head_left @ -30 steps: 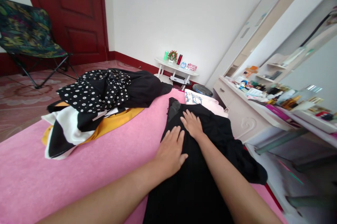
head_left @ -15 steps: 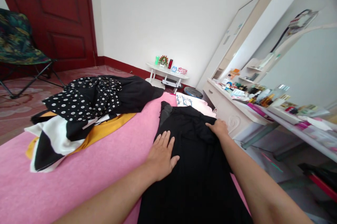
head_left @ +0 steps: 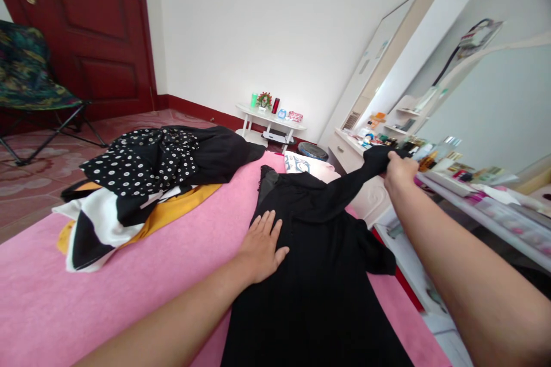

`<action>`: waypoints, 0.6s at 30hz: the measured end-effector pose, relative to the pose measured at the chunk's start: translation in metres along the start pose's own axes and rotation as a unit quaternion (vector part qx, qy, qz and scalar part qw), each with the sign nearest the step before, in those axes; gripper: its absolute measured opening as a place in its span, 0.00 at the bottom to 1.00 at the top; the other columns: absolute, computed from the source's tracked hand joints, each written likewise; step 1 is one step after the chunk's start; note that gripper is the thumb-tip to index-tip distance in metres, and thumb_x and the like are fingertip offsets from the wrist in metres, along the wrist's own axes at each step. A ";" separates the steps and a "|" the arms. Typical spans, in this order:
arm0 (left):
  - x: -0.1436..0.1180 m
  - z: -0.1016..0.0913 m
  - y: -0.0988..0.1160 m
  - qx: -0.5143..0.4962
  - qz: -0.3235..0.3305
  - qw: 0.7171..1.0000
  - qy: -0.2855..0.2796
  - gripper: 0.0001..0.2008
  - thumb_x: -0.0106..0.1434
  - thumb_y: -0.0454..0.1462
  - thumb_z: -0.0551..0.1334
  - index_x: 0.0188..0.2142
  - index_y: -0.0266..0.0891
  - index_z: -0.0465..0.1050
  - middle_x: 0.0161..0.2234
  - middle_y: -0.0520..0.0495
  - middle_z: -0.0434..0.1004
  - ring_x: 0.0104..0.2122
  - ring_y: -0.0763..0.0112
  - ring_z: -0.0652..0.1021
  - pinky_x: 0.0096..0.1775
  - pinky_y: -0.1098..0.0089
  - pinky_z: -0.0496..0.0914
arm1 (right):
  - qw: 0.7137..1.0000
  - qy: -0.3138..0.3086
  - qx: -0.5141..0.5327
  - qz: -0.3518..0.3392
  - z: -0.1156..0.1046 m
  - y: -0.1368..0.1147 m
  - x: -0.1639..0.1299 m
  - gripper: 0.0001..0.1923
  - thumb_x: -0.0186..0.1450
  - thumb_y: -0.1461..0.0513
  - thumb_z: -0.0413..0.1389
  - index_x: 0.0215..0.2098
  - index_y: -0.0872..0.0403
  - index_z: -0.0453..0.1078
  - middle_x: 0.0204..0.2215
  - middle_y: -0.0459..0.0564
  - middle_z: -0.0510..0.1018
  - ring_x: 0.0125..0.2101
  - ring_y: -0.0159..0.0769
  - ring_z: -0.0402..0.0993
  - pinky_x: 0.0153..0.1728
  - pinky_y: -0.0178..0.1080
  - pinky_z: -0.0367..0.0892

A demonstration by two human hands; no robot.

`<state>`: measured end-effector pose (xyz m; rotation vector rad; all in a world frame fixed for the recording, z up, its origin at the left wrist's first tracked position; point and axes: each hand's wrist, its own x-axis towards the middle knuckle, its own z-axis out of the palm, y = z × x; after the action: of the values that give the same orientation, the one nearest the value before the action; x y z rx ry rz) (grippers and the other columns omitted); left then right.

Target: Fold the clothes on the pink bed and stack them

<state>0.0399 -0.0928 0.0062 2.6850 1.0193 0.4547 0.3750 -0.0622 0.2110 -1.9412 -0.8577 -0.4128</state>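
A black garment (head_left: 314,281), perhaps a dress, lies spread lengthwise on the pink bed cover (head_left: 172,275). My left hand (head_left: 262,246) rests flat on its left side, fingers stretched out. Up and to the right, my right hand (head_left: 399,172) is closed on a part of the same garment and pulls it taut beyond the bed's edge. A short sleeve-like piece (head_left: 376,249) hangs over the right edge of the bed. Dark trim shows at the garment's far left corner. The fingertips of my right hand are partly hidden by cloth.
Left on the bed is a pile of clothes with a polka-dot black piece (head_left: 146,160). Folded white cloth (head_left: 307,165) lies beyond the garment. A cluttered dressing table (head_left: 451,189) stands close on the right. A small white table (head_left: 271,117) and folding chair (head_left: 34,80) are farther off.
My right hand has moved up and to the right, drawing part of the black garment off the bed into the air. A sleeve-like piece now shows at the right. My left hand stays almost still.
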 end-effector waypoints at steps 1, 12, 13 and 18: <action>0.000 0.000 0.000 0.003 0.001 1.000 0.000 0.33 0.66 0.51 0.47 0.64 0.32 0.52 0.66 0.36 0.40 0.64 0.53 0.46 0.62 0.54 0.45 | 0.998 0.002 0.058 0.034 -0.006 -0.014 0.004 0.15 0.65 0.66 0.42 0.46 0.66 0.63 0.32 0.60 0.75 0.25 0.32 0.71 0.28 0.41 0.65; -0.003 0.000 -0.003 -0.030 0.016 0.999 0.033 0.31 0.65 0.50 0.51 0.61 0.33 0.58 0.64 0.36 0.48 0.64 0.54 0.51 0.62 0.55 0.47 | 0.824 -0.138 0.536 0.120 -0.090 -0.140 -0.087 0.07 0.62 0.70 0.48 0.32 0.57 0.67 0.26 0.45 0.76 0.27 0.29 0.73 0.36 0.39 0.69; -0.004 -0.001 -0.005 -0.060 0.018 0.997 0.051 0.28 0.65 0.49 0.51 0.59 0.33 0.61 0.63 0.37 0.52 0.63 0.55 0.54 0.61 0.55 0.49 | 0.832 -0.158 0.522 0.099 -0.098 -0.145 -0.103 0.07 0.62 0.69 0.48 0.33 0.58 0.68 0.28 0.47 0.76 0.29 0.31 0.74 0.36 0.40 0.69; -0.002 -0.007 -0.015 -0.316 -0.028 0.929 0.193 0.17 0.67 0.38 0.48 0.45 0.34 0.73 0.48 0.41 0.74 0.50 0.63 0.72 0.55 0.62 0.63 | 0.833 -0.247 0.495 0.012 -0.131 -0.132 -0.201 0.08 0.59 0.64 0.53 0.36 0.54 0.70 0.37 0.48 0.78 0.40 0.37 0.74 0.40 0.40 0.68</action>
<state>0.0268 -0.0828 0.0075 2.0223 0.8406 1.1153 0.1481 -0.2135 0.2393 -1.0528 -1.0725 0.5225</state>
